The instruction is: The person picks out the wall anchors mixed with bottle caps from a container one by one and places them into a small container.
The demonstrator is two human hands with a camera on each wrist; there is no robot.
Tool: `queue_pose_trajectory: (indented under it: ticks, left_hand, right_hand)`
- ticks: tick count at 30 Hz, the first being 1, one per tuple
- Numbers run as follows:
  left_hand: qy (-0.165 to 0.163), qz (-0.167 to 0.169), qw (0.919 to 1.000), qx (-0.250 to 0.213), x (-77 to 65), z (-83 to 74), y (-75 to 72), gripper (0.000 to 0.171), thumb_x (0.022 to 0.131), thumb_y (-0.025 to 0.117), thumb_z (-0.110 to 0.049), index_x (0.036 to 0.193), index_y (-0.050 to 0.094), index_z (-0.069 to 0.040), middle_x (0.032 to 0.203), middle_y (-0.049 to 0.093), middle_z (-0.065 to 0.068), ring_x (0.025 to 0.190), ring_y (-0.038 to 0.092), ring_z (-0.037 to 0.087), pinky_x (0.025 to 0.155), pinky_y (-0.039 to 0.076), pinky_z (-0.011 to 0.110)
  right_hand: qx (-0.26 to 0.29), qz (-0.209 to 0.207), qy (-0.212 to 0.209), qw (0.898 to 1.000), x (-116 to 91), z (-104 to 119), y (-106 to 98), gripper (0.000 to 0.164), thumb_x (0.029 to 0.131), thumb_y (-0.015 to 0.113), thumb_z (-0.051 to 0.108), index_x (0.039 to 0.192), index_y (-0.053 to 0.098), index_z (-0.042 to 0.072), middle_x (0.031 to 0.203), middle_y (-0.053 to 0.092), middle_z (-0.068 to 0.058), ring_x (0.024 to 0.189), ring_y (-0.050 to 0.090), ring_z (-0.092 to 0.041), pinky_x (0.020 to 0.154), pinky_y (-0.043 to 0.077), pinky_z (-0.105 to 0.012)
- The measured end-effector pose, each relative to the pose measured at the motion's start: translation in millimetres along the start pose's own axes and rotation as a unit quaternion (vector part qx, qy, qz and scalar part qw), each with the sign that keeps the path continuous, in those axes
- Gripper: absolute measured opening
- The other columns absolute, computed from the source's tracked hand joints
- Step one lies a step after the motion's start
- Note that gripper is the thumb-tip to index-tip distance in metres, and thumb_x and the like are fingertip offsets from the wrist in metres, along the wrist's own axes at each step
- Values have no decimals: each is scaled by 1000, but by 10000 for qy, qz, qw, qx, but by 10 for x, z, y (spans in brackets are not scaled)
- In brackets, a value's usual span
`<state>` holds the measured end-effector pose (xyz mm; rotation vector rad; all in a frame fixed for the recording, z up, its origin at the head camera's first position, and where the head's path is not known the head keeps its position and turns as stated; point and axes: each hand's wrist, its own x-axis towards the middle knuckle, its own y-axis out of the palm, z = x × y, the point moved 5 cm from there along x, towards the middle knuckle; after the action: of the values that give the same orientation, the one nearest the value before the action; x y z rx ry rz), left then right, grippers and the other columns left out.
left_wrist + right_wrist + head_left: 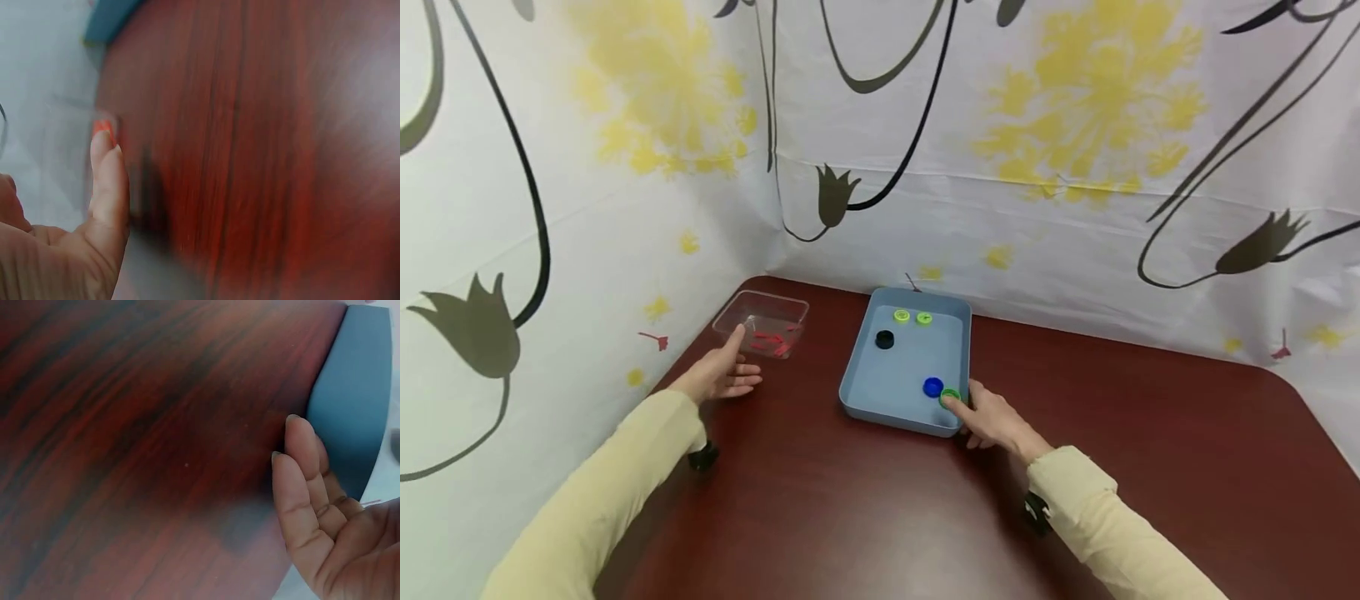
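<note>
A blue-grey tray [891, 403] lies on the table with several caps inside: two yellow-green caps [901, 316], a black cap [884, 339], a blue cap [933, 387] and a green cap [950, 397]. My right hand [996, 417] grips the tray's near right side, thumb over the rim by the green cap, fingers along the outer wall [350, 400]. To the left, a clear plastic container [801, 321] holds several small red pieces [769, 338]. Beside its near left corner is my left hand [718, 375], fingers extended and thumb up; whether it touches the container I cannot tell.
The dark red-brown table [820, 500] is backed by a white curtain [880, 125] with flower prints, at the left and along the rear. Tray and container stand apart near the back edge, with bare wood between them.
</note>
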<state>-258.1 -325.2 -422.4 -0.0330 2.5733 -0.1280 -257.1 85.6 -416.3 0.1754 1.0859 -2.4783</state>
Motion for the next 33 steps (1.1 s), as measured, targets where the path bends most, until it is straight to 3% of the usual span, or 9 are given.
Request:
queue_pose_trajectory:
  ticks: [4,8,11,15,18,22,25,29,33]
  left_hand:
    - [-210,-172,9996,94,156,-22,-74,96,95,26,-67,154,4,6,102,55,6,70,63,3,71,57,20]
    - [-368,-301,9989,46,200,23,-114,82,100,28,-52,155,1,2,88,58,3,63,64,3,67,57,21]
    - [-321,-206,9990,-222,222,8,-86,69,102,28,-33,155,4,4,76,61,0,61,66,4,65,58,22]
    - [-159,51,9994,-294,248,-71,-5,55,100,27,-11,150,19,11,69,64,-2,62,66,4,64,57,19]
    - [-43,196,9998,-73,243,-133,62,44,99,28,-4,138,36,14,68,65,-3,63,65,3,64,56,18]
    - [154,265,9992,238,171,-245,207,28,98,30,-4,119,44,9,68,66,-3,63,66,3,62,56,18]
    - [521,318,9975,367,60,-415,338,30,95,30,-4,121,38,6,78,66,-1,63,66,3,62,56,17]
    - [1109,429,9921,395,-124,-727,555,43,91,32,-4,132,23,5,106,58,12,64,67,4,63,56,17]
    - [1421,635,9867,473,-269,-997,910,58,86,34,-3,141,18,4,111,52,17,62,69,6,61,57,20]
  right_hand:
    - [-156,-73,1,9999,4,-20,42,51,100,47,14,142,31,-10,81,66,-18,57,65,-19,56,56,-34]
    - [39,-315,-109,9994,-112,-84,85,50,97,41,4,143,29,-12,102,63,-34,55,65,-18,52,55,-33]
    - [98,-613,-237,9978,-257,-149,26,51,96,39,-1,145,27,-10,120,54,-44,54,66,-19,50,55,-31]
    - [-263,-1165,-376,9921,-425,-227,-149,50,96,39,-1,145,28,-5,119,56,-43,55,65,-18,50,53,-28]
    - [-417,-1508,-261,9873,-511,-278,-260,48,98,38,3,145,31,1,109,63,-35,55,62,-16,51,51,-28]
    - [-126,-1569,60,9875,-622,-386,-321,47,101,31,9,148,27,2,103,63,-32,54,59,-14,52,49,-29]
    - [131,-1563,255,9873,-706,-444,-346,48,102,27,11,149,24,2,111,59,-35,56,58,-15,51,49,-29]
    - [403,-1432,427,9880,-834,-483,-357,49,103,25,12,151,22,2,118,55,-36,57,58,-17,52,50,-30]
    - [624,-1264,562,9884,-961,-525,-359,50,102,27,13,151,23,3,106,58,-31,56,55,-18,51,49,-31]
